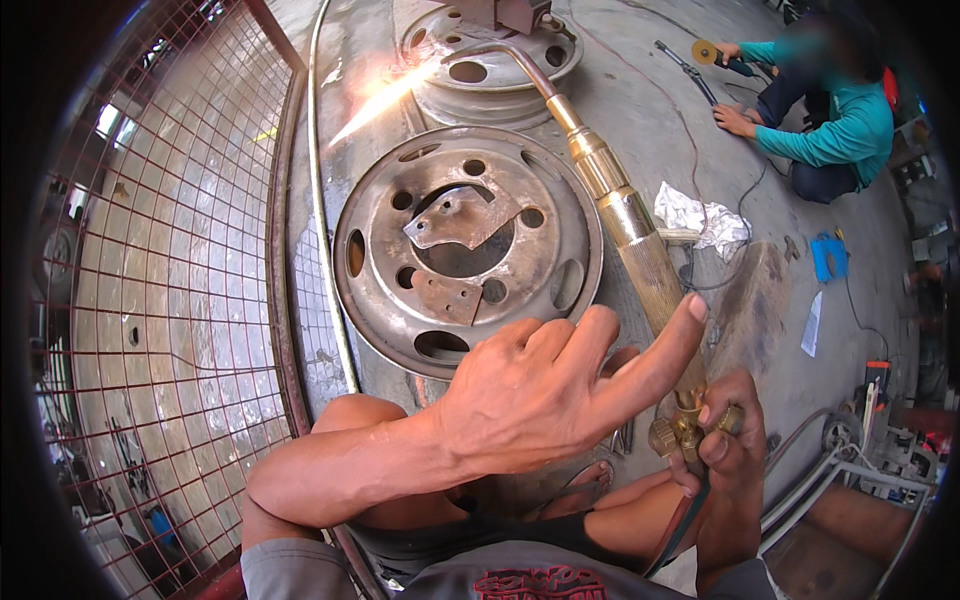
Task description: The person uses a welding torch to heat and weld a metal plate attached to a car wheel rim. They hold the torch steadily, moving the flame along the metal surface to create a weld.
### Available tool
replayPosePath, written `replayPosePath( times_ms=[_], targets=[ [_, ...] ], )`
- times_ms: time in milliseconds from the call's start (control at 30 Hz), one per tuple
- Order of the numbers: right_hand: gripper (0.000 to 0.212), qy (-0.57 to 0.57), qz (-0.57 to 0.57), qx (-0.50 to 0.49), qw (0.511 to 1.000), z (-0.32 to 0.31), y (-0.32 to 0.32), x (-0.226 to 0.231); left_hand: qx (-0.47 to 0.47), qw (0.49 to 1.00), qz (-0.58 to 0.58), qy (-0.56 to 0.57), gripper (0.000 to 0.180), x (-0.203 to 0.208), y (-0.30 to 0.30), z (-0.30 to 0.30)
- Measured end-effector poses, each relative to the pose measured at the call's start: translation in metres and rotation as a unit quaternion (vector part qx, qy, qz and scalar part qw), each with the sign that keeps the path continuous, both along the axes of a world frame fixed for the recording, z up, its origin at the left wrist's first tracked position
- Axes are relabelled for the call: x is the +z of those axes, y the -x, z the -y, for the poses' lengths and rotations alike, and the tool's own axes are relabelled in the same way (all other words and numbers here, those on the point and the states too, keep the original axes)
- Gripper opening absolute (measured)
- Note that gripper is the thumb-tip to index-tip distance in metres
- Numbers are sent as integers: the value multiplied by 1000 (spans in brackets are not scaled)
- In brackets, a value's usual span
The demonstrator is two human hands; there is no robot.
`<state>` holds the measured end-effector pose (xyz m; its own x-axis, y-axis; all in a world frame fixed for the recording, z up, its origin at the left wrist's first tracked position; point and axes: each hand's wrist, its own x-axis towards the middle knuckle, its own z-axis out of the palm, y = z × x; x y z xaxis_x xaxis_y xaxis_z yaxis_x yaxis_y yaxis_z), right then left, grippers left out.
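Observation:
My right hand [730, 435] is closed around the valve end of a brass gas torch [640, 235], its fingers at the knobs. The torch slants up and left to a bent tip, where a bright orange-white flame [390, 105] burns. My left hand [540, 390] is curled beside the torch handle, its thumb stretched up over it; the fingertips are mostly hidden. Beyond it lies a rusty steel wheel rim [362, 290] with two flat, drilled metal plates on it, a larger one [465, 222] across the centre hole and a smaller one [445, 298] below.
Another wheel rim [480, 105] lies beyond, near the flame. A red mesh gate [180, 270] stands left beside a pale pipe [318, 180]. At the right, a crouching co-worker [835, 130] holds an angle grinder [725, 58]. White cloth [705, 215] and cables lie on the floor.

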<state>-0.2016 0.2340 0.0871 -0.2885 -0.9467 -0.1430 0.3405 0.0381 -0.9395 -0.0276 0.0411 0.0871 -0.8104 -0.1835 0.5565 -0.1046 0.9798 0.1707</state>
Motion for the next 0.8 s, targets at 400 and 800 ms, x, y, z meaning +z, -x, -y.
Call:
replayPosePath(
  times_ms=[400,800],
  targets=[
    [32,-36,-35,68,996,2,2,-7,114,990,75,34,65,-8,4,11],
    [28,-122,-48,81,988,8,6,-4,122,981,151,17,63,-8,3,6]
  ],
)
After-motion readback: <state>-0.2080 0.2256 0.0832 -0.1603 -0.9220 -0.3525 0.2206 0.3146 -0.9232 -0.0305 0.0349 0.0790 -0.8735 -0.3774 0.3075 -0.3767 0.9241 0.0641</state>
